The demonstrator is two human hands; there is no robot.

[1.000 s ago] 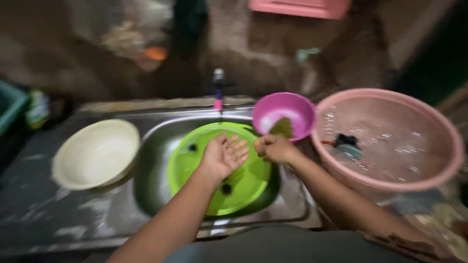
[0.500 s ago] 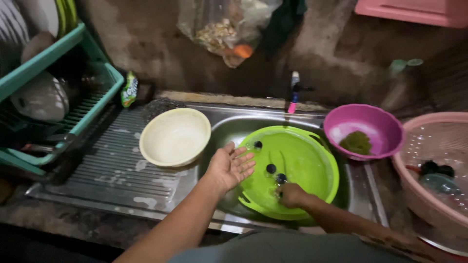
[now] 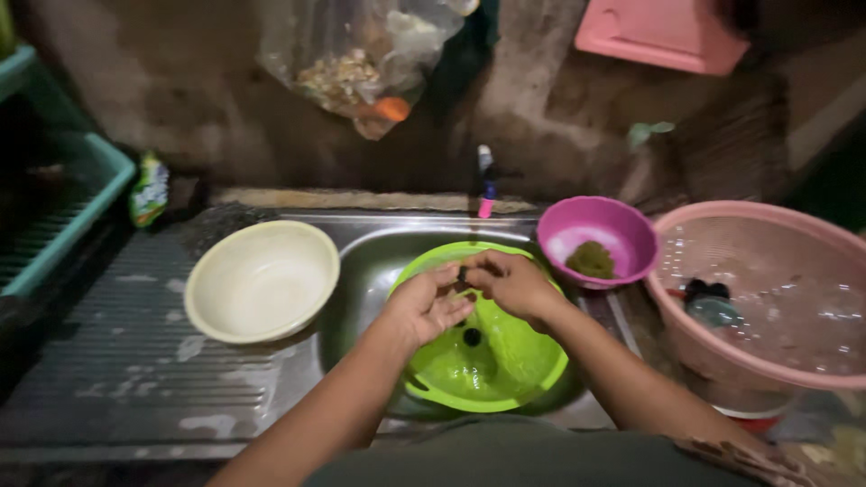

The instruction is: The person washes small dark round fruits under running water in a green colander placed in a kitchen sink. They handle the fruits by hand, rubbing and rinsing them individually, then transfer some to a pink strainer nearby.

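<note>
A lime green plastic basin (image 3: 505, 370) sits in the steel sink (image 3: 361, 261), with a small dark round item (image 3: 471, 337) lying in it. Both my hands meet above the basin's far side. My left hand (image 3: 424, 305) is cupped, palm up. My right hand (image 3: 512, 281) pinches a small dark item (image 3: 463, 273) against the left fingertips. What exactly the item is, I cannot tell.
A cream bowl (image 3: 262, 280) rests on the ribbed drainboard to the left. A purple bowl (image 3: 595, 239) with green-brown paste stands right of the tap (image 3: 487, 185). A large pink tub (image 3: 767, 298) of water is at far right. A teal dish rack (image 3: 54, 207) stands at left.
My right hand has lifted from the basin's bottom and joined my left hand above it, holding a small dark item. The view has shifted slightly to the right.
</note>
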